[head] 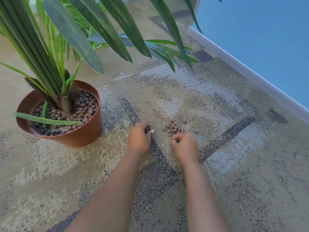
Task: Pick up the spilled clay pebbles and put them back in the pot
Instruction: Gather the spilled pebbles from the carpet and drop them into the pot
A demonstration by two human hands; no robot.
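Observation:
A small heap of brown clay pebbles (174, 127) lies spilled on the patterned carpet, a little right of centre. To the left stands a terracotta-coloured plastic pot (78, 138) holding a palm-like plant and filled with the same pebbles. My left hand (139, 139) rests on the carpet just left of the heap, fingers curled, with something dark showing between the fingertips. My right hand (184, 144) sits at the heap's near edge, fingers curled inward; what lies inside it is hidden.
Long green leaves (107, 30) of the plant hang over the carpet above the pot and the heap. A white skirting board (250, 71) and a blue wall (259, 39) run diagonally along the right side. Carpet (234, 173) stretches around both arms.

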